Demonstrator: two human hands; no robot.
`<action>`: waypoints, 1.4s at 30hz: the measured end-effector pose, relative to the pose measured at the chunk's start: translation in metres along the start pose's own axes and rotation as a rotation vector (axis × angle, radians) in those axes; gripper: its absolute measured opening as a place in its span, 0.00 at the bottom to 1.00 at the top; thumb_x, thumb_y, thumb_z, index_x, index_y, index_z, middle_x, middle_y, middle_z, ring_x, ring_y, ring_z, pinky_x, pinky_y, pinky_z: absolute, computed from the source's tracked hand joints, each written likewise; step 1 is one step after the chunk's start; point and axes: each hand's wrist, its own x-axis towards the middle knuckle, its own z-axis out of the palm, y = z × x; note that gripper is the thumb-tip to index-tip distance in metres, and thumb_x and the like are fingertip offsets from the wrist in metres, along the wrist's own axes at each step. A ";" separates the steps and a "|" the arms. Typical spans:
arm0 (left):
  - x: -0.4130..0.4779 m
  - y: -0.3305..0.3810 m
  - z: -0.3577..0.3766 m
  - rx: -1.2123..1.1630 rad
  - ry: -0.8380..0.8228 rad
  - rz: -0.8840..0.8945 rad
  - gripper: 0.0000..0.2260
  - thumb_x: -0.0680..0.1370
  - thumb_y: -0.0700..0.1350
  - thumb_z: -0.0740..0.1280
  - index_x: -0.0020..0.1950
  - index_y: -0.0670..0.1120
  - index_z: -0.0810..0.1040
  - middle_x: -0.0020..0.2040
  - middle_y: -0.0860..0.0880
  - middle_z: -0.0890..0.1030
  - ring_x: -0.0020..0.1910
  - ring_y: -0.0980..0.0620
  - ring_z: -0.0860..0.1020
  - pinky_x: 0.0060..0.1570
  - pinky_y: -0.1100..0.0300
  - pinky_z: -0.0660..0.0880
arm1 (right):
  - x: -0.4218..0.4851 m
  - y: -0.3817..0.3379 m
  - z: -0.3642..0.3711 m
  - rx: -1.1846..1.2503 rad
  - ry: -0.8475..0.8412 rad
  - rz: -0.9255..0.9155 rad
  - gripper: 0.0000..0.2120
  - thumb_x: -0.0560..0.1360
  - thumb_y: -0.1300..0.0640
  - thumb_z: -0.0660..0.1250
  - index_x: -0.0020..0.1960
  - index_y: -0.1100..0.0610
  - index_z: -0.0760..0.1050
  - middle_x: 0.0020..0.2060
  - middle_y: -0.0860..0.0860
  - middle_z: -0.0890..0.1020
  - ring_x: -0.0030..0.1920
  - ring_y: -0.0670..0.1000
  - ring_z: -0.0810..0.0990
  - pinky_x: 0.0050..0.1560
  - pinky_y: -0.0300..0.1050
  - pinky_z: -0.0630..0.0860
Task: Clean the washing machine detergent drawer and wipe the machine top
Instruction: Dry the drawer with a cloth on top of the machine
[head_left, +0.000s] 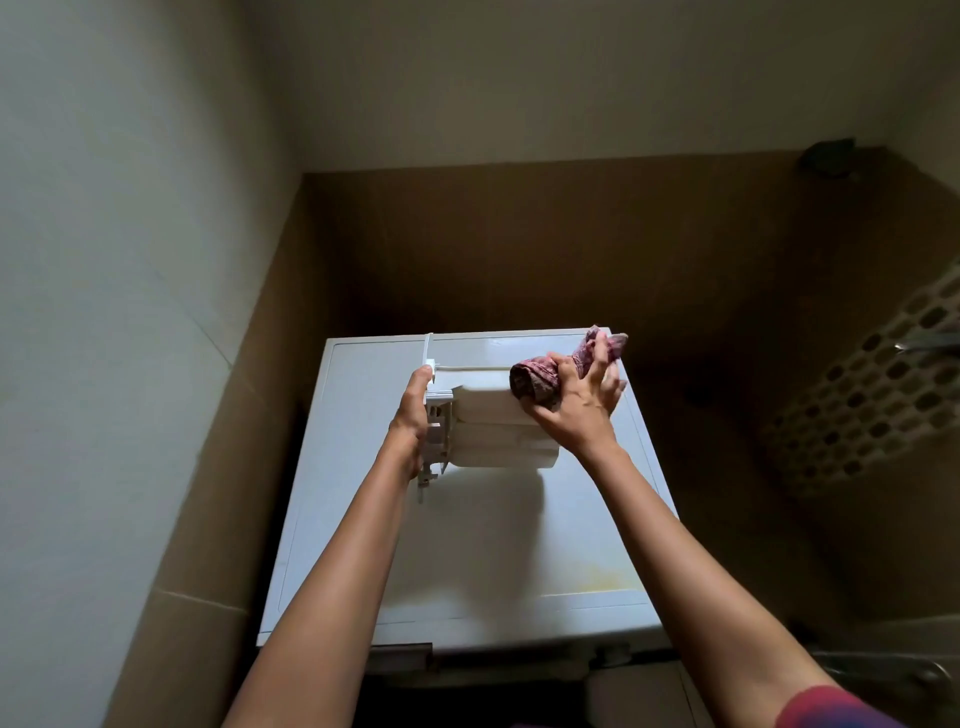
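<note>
The white detergent drawer (498, 431) is out of the machine and rests on its side on the washing machine top (467, 545), toward the back. My left hand (415, 415) grips the drawer's left end, by its ribbed fittings. My right hand (576, 400) presses a reddish patterned cloth (540, 379) against the drawer's upper right part; one end of the cloth sticks out past my fingers.
The empty drawer slot (400, 657) shows at the machine's front left. A pale wall stands close on the left and brown tiled walls (519, 249) lie behind and to the right. A perforated basket (883, 395) hangs at the right, with a tap (924, 340) near it.
</note>
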 end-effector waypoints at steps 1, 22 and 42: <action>0.000 0.000 0.000 0.007 0.003 -0.002 0.35 0.70 0.69 0.56 0.67 0.48 0.73 0.66 0.39 0.75 0.63 0.39 0.74 0.60 0.43 0.74 | 0.001 0.002 -0.004 -0.049 0.053 -0.025 0.25 0.66 0.39 0.72 0.60 0.47 0.74 0.76 0.56 0.47 0.74 0.66 0.46 0.71 0.66 0.41; -0.007 0.002 0.000 0.032 0.003 0.021 0.31 0.73 0.68 0.56 0.61 0.46 0.78 0.58 0.40 0.80 0.53 0.41 0.80 0.43 0.52 0.77 | 0.007 -0.072 0.013 -0.078 -0.080 -0.229 0.11 0.78 0.59 0.61 0.59 0.57 0.74 0.63 0.58 0.67 0.54 0.60 0.70 0.57 0.52 0.65; -0.014 0.006 -0.002 -0.018 -0.035 0.024 0.31 0.70 0.69 0.58 0.62 0.49 0.77 0.51 0.43 0.82 0.46 0.44 0.81 0.35 0.57 0.76 | 0.026 0.000 -0.022 -0.176 -0.051 -0.006 0.19 0.74 0.66 0.60 0.60 0.50 0.78 0.57 0.52 0.74 0.55 0.59 0.68 0.54 0.50 0.69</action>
